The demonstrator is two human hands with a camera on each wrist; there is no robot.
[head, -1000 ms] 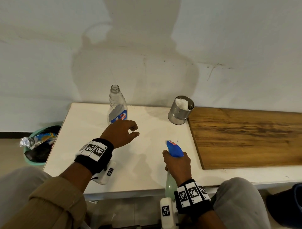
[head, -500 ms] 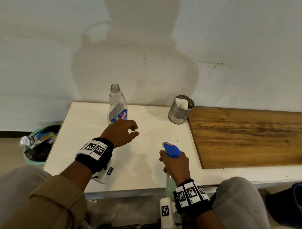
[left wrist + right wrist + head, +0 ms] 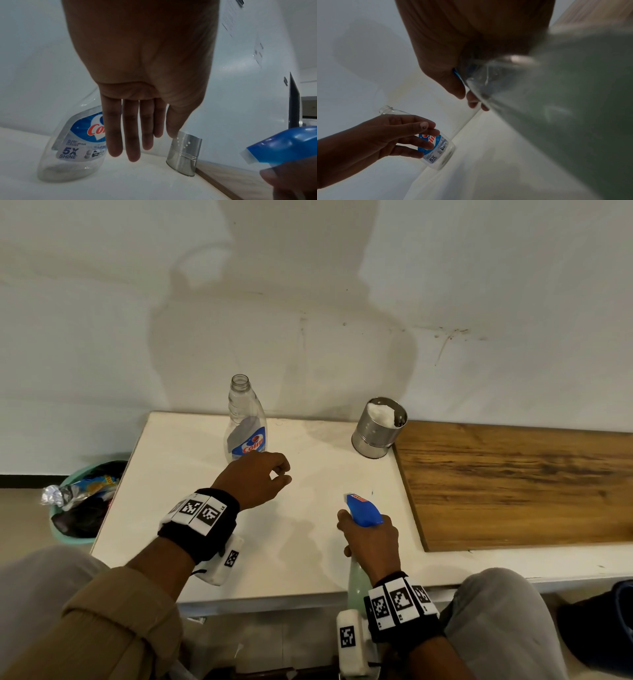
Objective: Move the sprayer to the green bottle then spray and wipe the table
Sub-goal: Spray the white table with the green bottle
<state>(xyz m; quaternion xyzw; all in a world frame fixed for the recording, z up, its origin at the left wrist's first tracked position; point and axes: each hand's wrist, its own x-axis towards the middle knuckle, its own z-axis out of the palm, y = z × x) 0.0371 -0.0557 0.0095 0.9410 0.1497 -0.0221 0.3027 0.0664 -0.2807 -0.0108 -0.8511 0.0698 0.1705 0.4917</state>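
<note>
From the head view, the right hand (image 3: 371,539) wraps around the green bottle (image 3: 356,583) at 6 o'clock, its blue sprayer (image 3: 364,510) on top.

Left wrist view: the left hand (image 3: 137,94) hangs loose, fingers (image 3: 131,135) straight, holding nothing.

Right wrist view: the bottle looks part full, light and smooth, so hold the neck.

Table (image 3: 191,446) against wall. Uncapped bottle (image 3: 245,422) far left on table; tin (image 3: 378,428) far centre, touching wooden board (image 3: 513,484) at right. Sprayer bottle (image 3: 363,511) near edge (held, right hand (image 3: 371,542)). Left hand (image 3: 255,479) near uncapped bottle. Bin (image 3: 82,505) on floor, left of table.
</note>
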